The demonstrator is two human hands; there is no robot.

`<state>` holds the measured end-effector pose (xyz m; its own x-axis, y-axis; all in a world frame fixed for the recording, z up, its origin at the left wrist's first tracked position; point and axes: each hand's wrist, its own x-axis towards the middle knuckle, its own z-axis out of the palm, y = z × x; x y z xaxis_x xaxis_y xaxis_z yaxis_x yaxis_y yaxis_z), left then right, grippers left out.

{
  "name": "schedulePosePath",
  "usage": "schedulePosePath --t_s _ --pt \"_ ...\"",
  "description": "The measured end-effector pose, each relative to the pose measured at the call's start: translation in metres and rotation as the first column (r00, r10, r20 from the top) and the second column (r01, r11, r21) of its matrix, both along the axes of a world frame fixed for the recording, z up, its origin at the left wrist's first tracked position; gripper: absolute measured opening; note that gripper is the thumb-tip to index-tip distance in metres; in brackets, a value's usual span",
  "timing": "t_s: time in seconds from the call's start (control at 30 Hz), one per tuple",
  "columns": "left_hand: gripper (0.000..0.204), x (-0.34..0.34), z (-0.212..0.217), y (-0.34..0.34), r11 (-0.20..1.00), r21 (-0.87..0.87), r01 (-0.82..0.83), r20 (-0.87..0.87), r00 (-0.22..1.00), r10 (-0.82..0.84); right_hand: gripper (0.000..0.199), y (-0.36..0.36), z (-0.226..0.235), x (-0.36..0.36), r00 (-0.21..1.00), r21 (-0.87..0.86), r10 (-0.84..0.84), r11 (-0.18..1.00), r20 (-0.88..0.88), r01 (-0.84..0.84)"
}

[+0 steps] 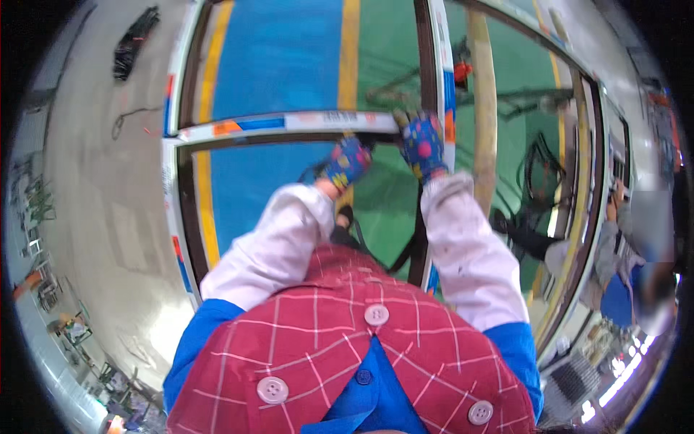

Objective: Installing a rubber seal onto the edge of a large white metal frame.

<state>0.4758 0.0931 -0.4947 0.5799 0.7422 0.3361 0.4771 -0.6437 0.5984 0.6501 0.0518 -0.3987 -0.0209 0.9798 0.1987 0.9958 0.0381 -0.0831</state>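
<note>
Patterned-gloved left hand (348,162), right hand (421,145), gripping white window frame (289,123)

- A small white rectangular barcode label (340,116) sat on the white crossbar (289,123) of the window frame.
- Orange and blue protective-film patches (238,126) marked that bar further left.

Open gaps inside the window frame (303,123): wide pane openings far and near-left of the crossbar, floor visible through. Right upright of frame and a wooden post (483,108) just right of it crowd the right hand (421,143). Left hand (347,163) sits just under the crossbar.
</note>
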Motion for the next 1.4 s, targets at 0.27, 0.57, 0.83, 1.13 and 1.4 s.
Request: schedulePosePath --t_s 0.27,0.57,0.83,1.13,1.4 --pt "0.024 -0.003 0.011 0.013 0.937 -0.317 0.144 -0.158 0.967 -0.202 0.053 0.000 0.005 -0.013 0.996 0.038 0.067 0.997 0.062 -0.069" --pt "0.012 -0.002 -0.019 0.017 0.994 -0.074 0.085 -0.227 0.969 -0.099 0.047 0.012 0.003 -0.020 0.987 -0.069 0.014 0.997 -0.158 -0.025" --pt "0.018 0.006 0.036 0.019 0.546 -0.833 -0.088 -0.149 0.987 -0.068 0.054 -0.006 0.005 -0.013 0.991 0.101 0.135 0.986 0.001 -0.135" --pt "0.027 -0.029 0.075 0.030 0.062 -0.973 0.224 0.207 0.956 -0.209 0.055 0.003 -0.024 -0.012 0.990 0.103 0.015 0.994 0.139 -0.029" --pt "0.021 -0.299 0.004 -0.076 0.729 -0.684 0.008 -0.457 0.775 -0.438 0.062 -0.001 -0.031 -0.002 0.995 0.090 0.072 0.993 0.071 -0.078"
